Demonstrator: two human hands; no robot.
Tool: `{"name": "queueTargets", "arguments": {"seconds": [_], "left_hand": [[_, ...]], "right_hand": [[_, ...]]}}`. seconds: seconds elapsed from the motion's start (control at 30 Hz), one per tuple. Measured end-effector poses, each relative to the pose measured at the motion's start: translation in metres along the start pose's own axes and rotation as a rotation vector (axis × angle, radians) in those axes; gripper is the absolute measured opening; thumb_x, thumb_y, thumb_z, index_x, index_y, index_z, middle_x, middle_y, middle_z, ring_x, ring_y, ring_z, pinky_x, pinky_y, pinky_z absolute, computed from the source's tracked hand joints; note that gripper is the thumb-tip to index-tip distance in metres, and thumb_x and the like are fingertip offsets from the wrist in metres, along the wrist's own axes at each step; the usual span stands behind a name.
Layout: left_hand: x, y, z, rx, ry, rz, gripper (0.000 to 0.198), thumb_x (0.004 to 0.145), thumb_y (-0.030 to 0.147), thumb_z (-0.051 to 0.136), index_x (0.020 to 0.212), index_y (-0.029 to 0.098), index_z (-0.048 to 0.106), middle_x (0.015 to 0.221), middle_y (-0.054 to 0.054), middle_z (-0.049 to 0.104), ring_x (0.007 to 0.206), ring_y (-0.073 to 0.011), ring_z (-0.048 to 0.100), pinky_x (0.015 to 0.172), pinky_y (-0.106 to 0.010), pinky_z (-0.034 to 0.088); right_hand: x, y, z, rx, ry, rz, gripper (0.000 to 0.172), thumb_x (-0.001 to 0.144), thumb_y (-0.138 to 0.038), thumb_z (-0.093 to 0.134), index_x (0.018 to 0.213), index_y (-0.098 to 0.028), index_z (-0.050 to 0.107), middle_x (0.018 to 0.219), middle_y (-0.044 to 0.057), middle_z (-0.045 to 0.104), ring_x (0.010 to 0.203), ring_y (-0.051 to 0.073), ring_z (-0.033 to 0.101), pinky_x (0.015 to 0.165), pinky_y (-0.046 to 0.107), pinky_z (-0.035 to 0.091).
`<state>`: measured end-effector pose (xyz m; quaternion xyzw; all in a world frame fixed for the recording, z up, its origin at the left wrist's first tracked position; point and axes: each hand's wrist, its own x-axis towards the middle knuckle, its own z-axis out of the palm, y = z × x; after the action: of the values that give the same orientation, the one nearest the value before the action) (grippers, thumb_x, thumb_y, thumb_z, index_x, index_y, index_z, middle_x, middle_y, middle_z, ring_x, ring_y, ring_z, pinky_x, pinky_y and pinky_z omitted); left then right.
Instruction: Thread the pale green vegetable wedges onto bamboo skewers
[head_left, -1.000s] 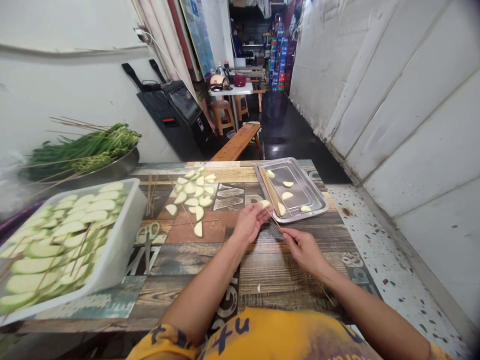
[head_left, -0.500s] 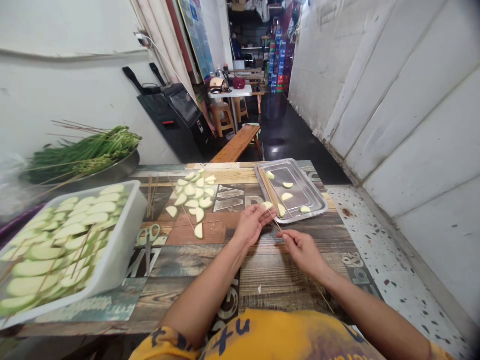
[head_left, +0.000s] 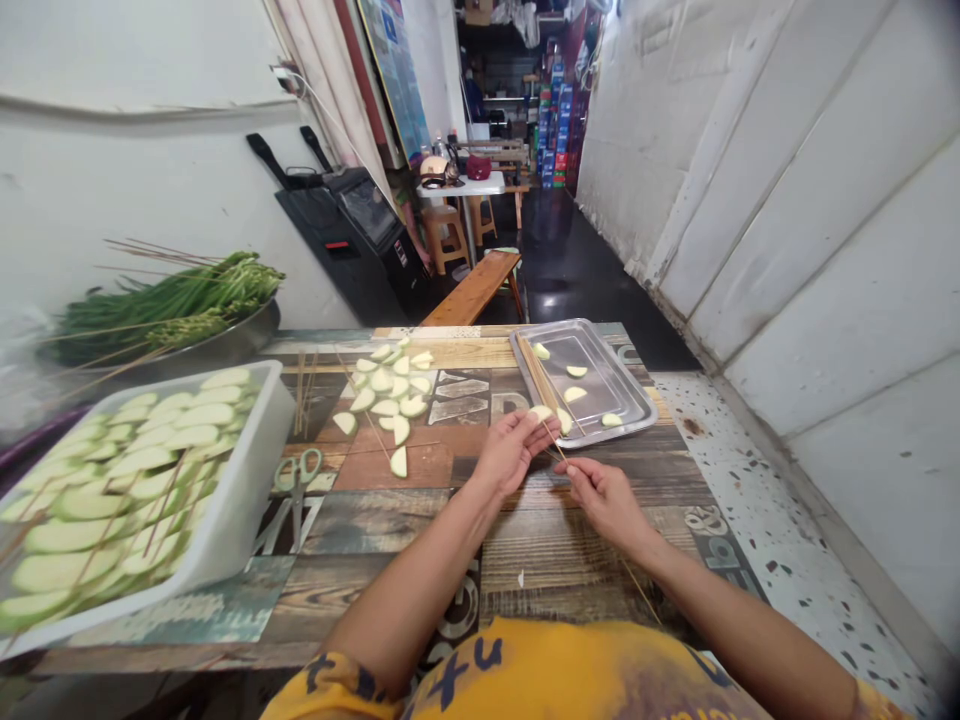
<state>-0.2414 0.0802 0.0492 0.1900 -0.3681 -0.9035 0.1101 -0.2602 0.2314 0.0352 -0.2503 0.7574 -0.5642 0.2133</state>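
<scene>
Near the tray's front left corner, my left hand (head_left: 515, 450) is closed on a pale green vegetable slice (head_left: 541, 412), gripped by its edge. Just right of it my right hand (head_left: 604, 495) pinches a thin wooden skewer (head_left: 560, 451), whose upper end reaches the slice; whether it has pierced it I cannot tell. The metal tray (head_left: 646, 405) holds a bundle of skewers (head_left: 534, 375) and several loose slices (head_left: 575, 394). To the left, a spread of similar slices (head_left: 382, 381) lies on the patterned table (head_left: 405, 515).
A white plastic tub (head_left: 259, 450) full of skewered slices stands at left, with scissors (head_left: 298, 480) beside it. Behind it a metal bowl (head_left: 247, 335) holds green vegetables (head_left: 172, 305). A wooden bench (head_left: 476, 288) stands beyond the table's far edge.
Both hands have shifted very slightly to the right with the slice and skewer. Everything on the table stays in place.
</scene>
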Motion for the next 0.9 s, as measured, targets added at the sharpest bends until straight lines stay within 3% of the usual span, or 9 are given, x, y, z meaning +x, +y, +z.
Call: {"name": "queueTargets", "arguments": {"seconds": [0.23, 0.43, 0.53, 0.63, 0.77, 0.83, 0.9], "left_hand": [[-0.007, -0.019, 0.011, 0.093, -0.033, -0.041, 0.018, 0.070, 0.022, 0.066, 0.079, 0.010, 0.056, 0.077, -0.011, 0.068, 0.076, -0.0202, 0.066, 0.067, -0.029, 0.051], [-0.007, -0.014, 0.010, 0.326, -0.067, 0.157, 0.026, 0.074, 0.035, 0.060, 0.085, 0.012, 0.060, 0.084, -0.009, 0.068, 0.078, -0.0183, 0.064, 0.079, -0.034, 0.048], [0.001, -0.004, 0.003, 0.661, -0.039, 0.359, 0.035, 0.083, 0.041, 0.045, 0.098, 0.014, 0.062, 0.091, -0.009, 0.067, 0.084, -0.0184, 0.062, 0.085, -0.036, 0.045], [0.016, 0.004, 0.002, 1.195, -0.096, 0.563, 0.031, 0.083, 0.034, 0.046, 0.104, 0.017, 0.062, 0.103, -0.009, 0.064, 0.098, -0.0196, 0.057, 0.092, -0.036, 0.040], [0.039, 0.004, 0.012, 1.694, -0.161, 0.598, 0.030, 0.072, 0.027, 0.060, 0.101, 0.019, 0.065, 0.107, -0.010, 0.059, 0.105, -0.0254, 0.048, 0.093, -0.040, 0.035], [0.047, 0.002, 0.021, 1.678, -0.149, 0.557, 0.024, 0.072, 0.026, 0.060, 0.094, 0.020, 0.067, 0.103, -0.011, 0.060, 0.105, -0.0271, 0.047, 0.092, -0.041, 0.034], [0.050, 0.000, 0.031, 1.446, -0.135, 0.502, 0.022, 0.078, 0.030, 0.052, 0.089, 0.020, 0.068, 0.098, -0.010, 0.063, 0.101, -0.0250, 0.050, 0.091, -0.038, 0.035]], "right_hand": [[0.007, -0.002, -0.005, 0.049, 0.042, -0.019, 0.033, 0.081, -0.043, 0.045, 0.082, -0.013, 0.058, 0.047, -0.006, 0.036, 0.040, 0.006, 0.030, 0.038, 0.018, 0.024], [0.008, -0.009, -0.008, 0.186, -0.018, 0.076, 0.035, 0.080, -0.048, 0.048, 0.085, -0.015, 0.057, 0.045, -0.008, 0.039, 0.029, 0.005, 0.031, 0.029, 0.017, 0.022], [0.012, -0.011, -0.019, 0.274, 0.128, 0.029, 0.035, 0.077, -0.048, 0.053, 0.082, -0.014, 0.059, 0.043, -0.009, 0.035, 0.030, 0.004, 0.029, 0.030, 0.017, 0.021], [0.018, -0.012, -0.037, 0.400, 0.370, 0.015, 0.034, 0.076, -0.046, 0.056, 0.084, -0.013, 0.060, 0.045, -0.009, 0.035, 0.031, 0.002, 0.026, 0.030, 0.016, 0.018], [0.023, -0.011, -0.050, 0.462, 0.421, 0.028, 0.034, 0.074, -0.045, 0.058, 0.084, -0.012, 0.060, 0.045, -0.009, 0.037, 0.029, 0.001, 0.026, 0.029, 0.016, 0.016], [0.023, -0.009, -0.049, 0.465, 0.391, 0.041, 0.035, 0.074, -0.045, 0.058, 0.085, -0.012, 0.060, 0.045, -0.009, 0.037, 0.028, 0.002, 0.027, 0.028, 0.016, 0.016], [0.023, -0.007, -0.046, 0.453, 0.366, 0.047, 0.037, 0.075, -0.047, 0.056, 0.087, -0.012, 0.060, 0.044, -0.009, 0.038, 0.028, 0.002, 0.027, 0.028, 0.015, 0.016]]}}
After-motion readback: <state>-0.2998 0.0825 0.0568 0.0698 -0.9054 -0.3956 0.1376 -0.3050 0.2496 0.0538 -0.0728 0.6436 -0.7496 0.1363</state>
